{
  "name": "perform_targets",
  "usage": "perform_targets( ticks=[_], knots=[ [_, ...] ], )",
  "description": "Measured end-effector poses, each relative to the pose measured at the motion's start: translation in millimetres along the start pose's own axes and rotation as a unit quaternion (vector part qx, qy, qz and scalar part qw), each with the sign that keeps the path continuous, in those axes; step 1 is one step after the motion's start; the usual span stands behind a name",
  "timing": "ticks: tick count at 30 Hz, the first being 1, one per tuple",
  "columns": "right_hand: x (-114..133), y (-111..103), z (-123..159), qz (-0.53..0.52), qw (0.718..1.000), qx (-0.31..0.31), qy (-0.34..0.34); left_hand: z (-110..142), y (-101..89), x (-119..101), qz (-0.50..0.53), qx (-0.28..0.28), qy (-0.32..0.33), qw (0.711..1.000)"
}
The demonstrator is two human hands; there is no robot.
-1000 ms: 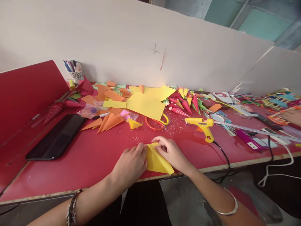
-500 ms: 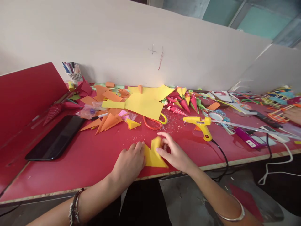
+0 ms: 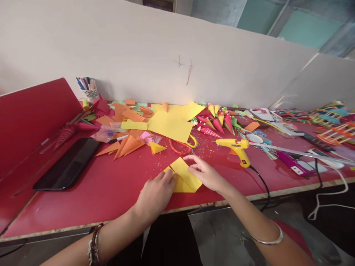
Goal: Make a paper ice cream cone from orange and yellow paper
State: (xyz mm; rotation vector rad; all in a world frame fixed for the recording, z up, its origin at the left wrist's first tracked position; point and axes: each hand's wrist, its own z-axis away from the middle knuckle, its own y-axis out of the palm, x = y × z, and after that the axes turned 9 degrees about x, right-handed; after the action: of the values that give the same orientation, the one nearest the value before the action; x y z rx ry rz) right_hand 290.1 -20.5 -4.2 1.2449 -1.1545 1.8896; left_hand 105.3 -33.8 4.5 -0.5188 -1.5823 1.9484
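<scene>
A piece of yellow paper [image 3: 184,177] lies near the front edge of the red table, with folded flaps and a crease running across it. My left hand [image 3: 157,188] is closed over the paper's left side, its fingertips pressing on it. My right hand [image 3: 203,171] is at the paper's right edge, thumb on top of a flap and the index finger stretched along the far corner; the other fingers are partly hidden. Just beyond the hands lies a small folded yellow paper cone [image 3: 157,147]. Orange-handled scissors [image 3: 180,147], partly under a large yellow sheet [image 3: 173,123], lie further back.
A yellow glue gun [image 3: 238,147] with a clear stick and black cable lies to the right, beside a purple power strip [image 3: 295,162]. Left are a black phone [image 3: 68,162] and orange paper cones [image 3: 129,144]. Red cones [image 3: 217,123] and a pen cup [image 3: 89,90] stand behind.
My right hand has lifted the paper's right side and turned a flap over, so the sheet lies in a different folded shape. My left hand has stayed on its left side.
</scene>
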Motion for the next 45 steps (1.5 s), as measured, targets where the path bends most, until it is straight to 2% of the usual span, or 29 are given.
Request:
perform_targets(
  ticks=[5,8,11,14,19,25,28,39,45],
  knots=[
    [0,-1,3,0.023,1.0,0.012,-0.003,0,2.6,0,0.002,0.002,-0.005,1.0],
    [1,6,8,0.103,0.994,-0.033,-0.011,0,2.5,0,0.006,0.002,-0.006,1.0],
    [0,12,12,0.195,0.977,-0.088,-0.021,-1,2.6,0,0.009,0.004,-0.01,1.0],
    [0,15,14,0.225,0.968,-0.104,-0.023,0,2.9,2,0.014,0.0,-0.001,1.0],
    [-2,11,14,0.195,0.976,-0.09,-0.012,5,1.1,7,0.031,0.011,0.03,0.999],
    [2,-3,5,0.055,0.998,0.0,-0.004,10,-2.1,7,0.033,-0.006,0.084,0.996],
    [4,-4,2,0.045,0.999,0.012,-0.015,10,-2.7,6,0.008,-0.016,0.094,0.995],
    [7,18,19,0.222,0.971,-0.094,0.01,13,2.5,-18,-0.028,-0.013,0.025,0.999],
    [-4,23,26,0.327,0.934,-0.145,-0.005,15,2.6,-25,-0.043,0.004,0.002,0.999]
  ],
)
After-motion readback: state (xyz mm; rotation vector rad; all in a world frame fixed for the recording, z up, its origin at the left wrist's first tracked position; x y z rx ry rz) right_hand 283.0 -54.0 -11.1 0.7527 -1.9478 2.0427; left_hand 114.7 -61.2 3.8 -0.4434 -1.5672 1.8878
